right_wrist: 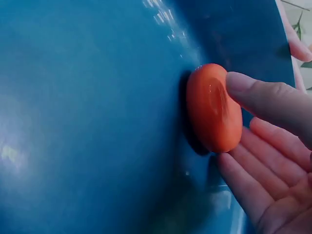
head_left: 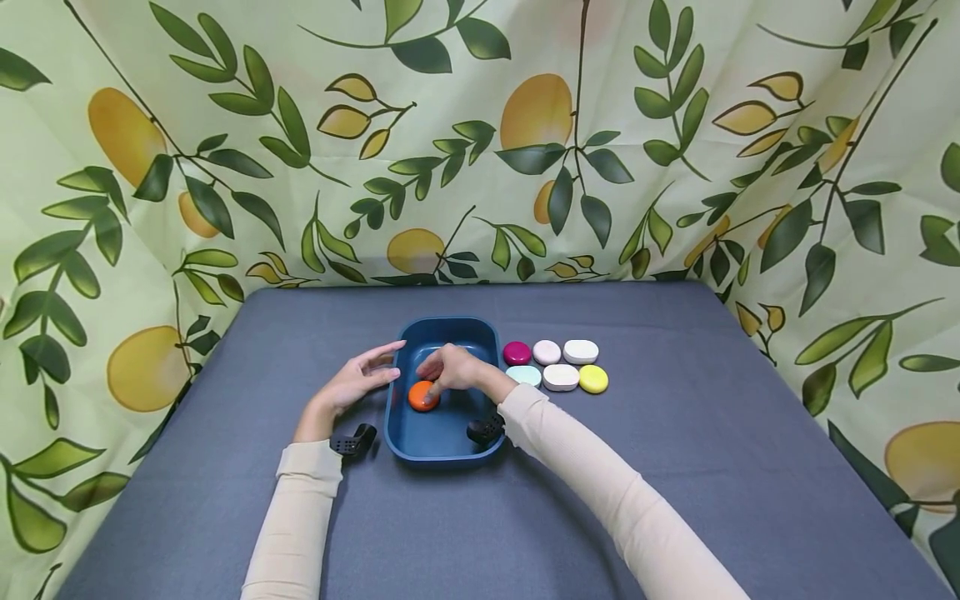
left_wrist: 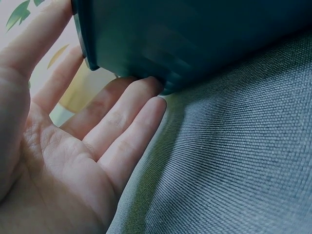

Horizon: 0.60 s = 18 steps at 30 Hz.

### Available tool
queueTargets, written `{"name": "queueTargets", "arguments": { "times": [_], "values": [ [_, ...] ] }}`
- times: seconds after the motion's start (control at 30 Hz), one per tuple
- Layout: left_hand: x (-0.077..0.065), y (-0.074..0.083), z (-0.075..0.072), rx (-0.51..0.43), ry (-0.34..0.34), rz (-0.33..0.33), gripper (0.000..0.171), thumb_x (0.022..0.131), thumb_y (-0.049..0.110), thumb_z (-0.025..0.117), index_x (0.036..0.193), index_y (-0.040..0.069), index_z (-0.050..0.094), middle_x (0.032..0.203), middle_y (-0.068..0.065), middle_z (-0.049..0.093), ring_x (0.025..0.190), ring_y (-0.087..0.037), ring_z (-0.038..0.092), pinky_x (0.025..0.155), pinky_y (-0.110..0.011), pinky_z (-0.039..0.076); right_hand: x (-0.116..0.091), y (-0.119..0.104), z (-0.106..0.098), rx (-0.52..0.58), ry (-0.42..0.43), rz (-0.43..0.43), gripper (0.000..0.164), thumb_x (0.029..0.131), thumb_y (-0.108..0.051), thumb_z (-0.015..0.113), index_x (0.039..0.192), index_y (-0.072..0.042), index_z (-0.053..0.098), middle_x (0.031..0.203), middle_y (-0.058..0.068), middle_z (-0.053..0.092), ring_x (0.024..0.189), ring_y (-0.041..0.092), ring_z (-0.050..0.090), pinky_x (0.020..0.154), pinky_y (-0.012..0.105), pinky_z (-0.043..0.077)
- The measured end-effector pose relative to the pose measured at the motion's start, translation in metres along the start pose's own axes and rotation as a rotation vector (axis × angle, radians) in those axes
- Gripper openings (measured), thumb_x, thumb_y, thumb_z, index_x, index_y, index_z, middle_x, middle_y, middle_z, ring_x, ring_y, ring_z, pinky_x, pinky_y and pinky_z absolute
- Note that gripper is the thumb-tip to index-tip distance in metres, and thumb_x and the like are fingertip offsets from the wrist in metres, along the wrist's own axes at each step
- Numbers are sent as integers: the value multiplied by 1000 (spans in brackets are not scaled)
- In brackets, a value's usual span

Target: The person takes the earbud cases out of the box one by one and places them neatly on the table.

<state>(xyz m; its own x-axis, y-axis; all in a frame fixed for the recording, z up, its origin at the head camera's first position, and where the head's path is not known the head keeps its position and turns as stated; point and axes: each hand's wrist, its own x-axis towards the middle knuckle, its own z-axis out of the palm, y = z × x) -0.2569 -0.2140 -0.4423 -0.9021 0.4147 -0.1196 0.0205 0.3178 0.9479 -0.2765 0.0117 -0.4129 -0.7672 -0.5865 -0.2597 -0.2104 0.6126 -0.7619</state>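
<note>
A round orange soap bar (head_left: 422, 397) is in the left part of a blue plastic bin (head_left: 442, 459). My right hand (head_left: 455, 369) reaches into the bin and pinches the soap. In the right wrist view, the thumb (right_wrist: 241, 83) lies on the soap's face and the fingertips meet its lower edge. My left hand (head_left: 360, 381) is at the bin's left side, its fingers spread and loosely extended. Seen from the left wrist, those fingertips touch the bin's outer wall and rim, with the palm bare.
Just right of the bin sit several soaps in two rows: magenta (head_left: 517, 353), pale pink (head_left: 547, 352), white (head_left: 581, 352), mint (head_left: 524, 376), cream (head_left: 561, 377) and yellow (head_left: 593, 379). A grey cloth covers the table (head_left: 675, 500). Leaf-print curtains (head_left: 465, 200) hang behind and beside it.
</note>
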Motion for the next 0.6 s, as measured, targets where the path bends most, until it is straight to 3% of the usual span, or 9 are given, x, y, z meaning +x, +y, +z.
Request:
{"name": "queueTargets", "arguments": {
  "times": [0.17, 0.3, 0.43, 0.6],
  "values": [
    [1, 0, 1, 1, -2, -4, 60, 97, 26, 58, 151, 15, 33, 156, -23, 30, 141, -42, 33, 115, -60, 31, 1, 5, 0, -32, -68, -51, 51, 78, -5, 78, 127, -5, 62, 131, 11, 65, 125, 24, 60, 109, 36, 46],
    [0, 0, 0, 8, 0, 4, 60, 97, 25, 57, 151, 15, 33, 155, -23, 30, 141, -42, 33, 114, -59, 32, 2, 6, 0, -107, -83, -90, 50, 77, -3, 78, 125, -7, 65, 129, 9, 66, 121, 23, 62, 107, 35, 47],
    [0, -1, 0, 19, -4, 8, 61, 97, 26, 57, 151, 14, 32, 155, -24, 30, 141, -43, 34, 114, -59, 33, 4, 7, 0, -175, -81, -119, 49, 76, -4, 79, 123, -9, 67, 126, 7, 68, 117, 21, 64, 105, 34, 49],
    [2, -2, 0, 29, 3, 3, 61, 97, 28, 58, 151, 15, 32, 156, -23, 30, 141, -43, 34, 114, -60, 33, 2, 7, -1, -176, -53, -122, 46, 75, -7, 81, 120, -9, 68, 122, 7, 70, 112, 21, 65, 104, 34, 50]
  ]
}}
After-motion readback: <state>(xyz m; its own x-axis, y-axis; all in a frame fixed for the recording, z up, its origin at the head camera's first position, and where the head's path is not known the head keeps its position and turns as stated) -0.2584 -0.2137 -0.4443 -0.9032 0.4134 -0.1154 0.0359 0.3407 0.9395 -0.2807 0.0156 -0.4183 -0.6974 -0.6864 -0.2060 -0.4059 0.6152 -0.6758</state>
